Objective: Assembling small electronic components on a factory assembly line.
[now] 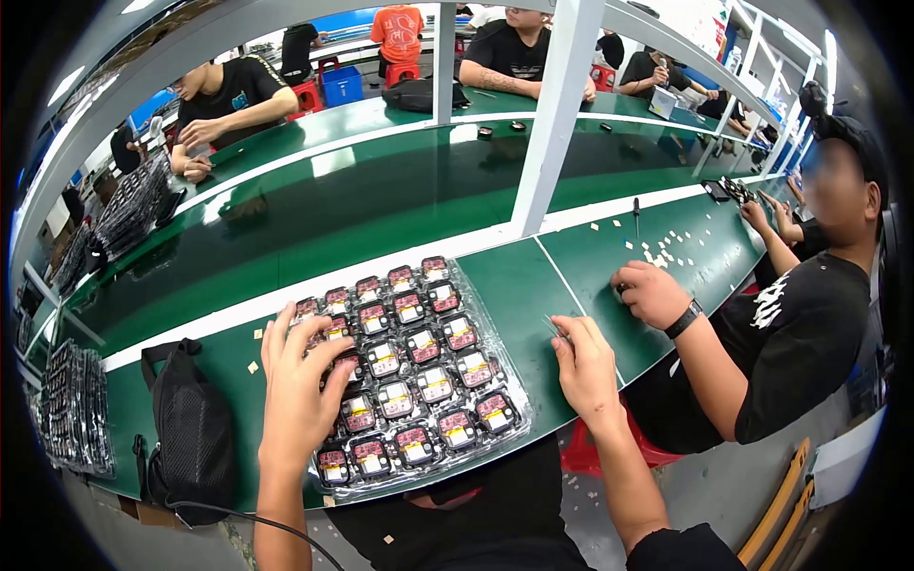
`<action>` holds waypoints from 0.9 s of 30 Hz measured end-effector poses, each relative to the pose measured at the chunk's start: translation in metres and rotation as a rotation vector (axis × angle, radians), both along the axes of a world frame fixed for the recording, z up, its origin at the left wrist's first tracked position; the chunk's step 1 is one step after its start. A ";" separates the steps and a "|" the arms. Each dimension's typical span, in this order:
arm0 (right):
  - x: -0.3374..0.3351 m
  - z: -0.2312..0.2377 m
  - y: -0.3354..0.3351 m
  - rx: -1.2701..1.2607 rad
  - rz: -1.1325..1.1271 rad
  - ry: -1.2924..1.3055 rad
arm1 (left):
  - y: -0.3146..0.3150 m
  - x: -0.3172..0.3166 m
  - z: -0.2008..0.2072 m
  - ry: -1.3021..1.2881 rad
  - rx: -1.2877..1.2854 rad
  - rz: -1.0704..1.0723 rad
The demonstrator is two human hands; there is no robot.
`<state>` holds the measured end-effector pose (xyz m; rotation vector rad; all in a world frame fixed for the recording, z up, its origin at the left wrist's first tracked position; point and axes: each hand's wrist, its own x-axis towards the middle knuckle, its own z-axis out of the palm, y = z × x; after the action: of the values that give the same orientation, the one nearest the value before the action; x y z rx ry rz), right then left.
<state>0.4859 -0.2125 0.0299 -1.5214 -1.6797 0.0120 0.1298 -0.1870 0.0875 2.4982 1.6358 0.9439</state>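
A clear plastic tray point(517, 381) lies on the green table before me, filled with rows of small square black-cased electronic units point(434, 383). Each unit shows pink-red parts and a white-and-yellow label. My left hand point(300, 381) is over the tray's left side, fingers spread and curved, hiding some units there. Its thumb and forefinger are close to one unit; whether they touch it I cannot tell. To the right of the tray, my right hand point(588, 371) pinches thin metal tweezers point(552, 327), their tips pointing up and left.
A black bag point(190, 433) and stacked trays point(76, 409) stand at the left. At the right a co-worker's hand point(652, 293) rests near scattered small pale squares point(666, 249) and a screwdriver point(637, 217). A white post point(552, 124) rises beyond the tray, beside a dark-green conveyor belt point(381, 200).
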 end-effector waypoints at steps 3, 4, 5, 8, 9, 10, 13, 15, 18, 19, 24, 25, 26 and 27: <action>0.018 0.002 -0.001 -0.087 -0.131 -0.009 | -0.032 0.013 0.000 0.012 0.001 -0.095; 0.025 0.001 0.000 -0.110 -0.196 -0.043 | -0.043 0.017 0.000 0.034 0.017 -0.129; 0.031 -0.001 0.001 -0.116 -0.224 -0.045 | -0.051 0.021 -0.002 0.011 0.015 -0.178; 0.037 0.001 0.003 -0.116 -0.283 -0.076 | -0.074 0.031 -0.003 0.010 -0.026 -0.247; 0.041 -0.002 0.005 -0.102 -0.312 -0.116 | -0.079 0.032 -0.007 -0.007 -0.004 -0.279; 0.048 -0.004 0.008 -0.161 -0.358 -0.109 | -0.085 0.035 -0.012 -0.022 0.008 -0.303; 0.067 -0.006 0.019 -0.237 -0.596 -0.219 | -0.104 0.047 -0.012 -0.045 0.033 -0.369; 0.076 -0.003 0.029 -0.306 -0.672 -0.214 | -0.123 0.059 -0.009 -0.099 0.090 -0.453; 0.093 -0.004 0.034 -0.339 -0.693 -0.219 | -0.153 0.090 -0.027 -0.366 -0.036 -0.582; 0.094 -0.002 0.034 -0.351 -0.686 -0.213 | -0.158 0.096 -0.031 -0.359 -0.009 -0.631; 0.078 0.006 0.022 -0.331 -0.499 -0.222 | -0.168 0.107 -0.042 -0.421 -0.106 -0.677; 0.066 0.015 0.015 -0.284 -0.424 -0.162 | -0.170 0.108 -0.045 -0.503 -0.137 -0.653; 0.066 0.012 0.006 -0.210 -0.291 -0.149 | -0.172 0.110 -0.047 -0.583 -0.167 -0.627; 0.049 0.028 -0.004 -0.321 -0.211 0.018 | -0.170 0.111 -0.044 -0.653 -0.157 -0.583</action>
<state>0.5348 -0.2169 0.0583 -1.9262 -1.5488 0.1911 0.2412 -0.3573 0.0432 2.0337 0.7052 1.2729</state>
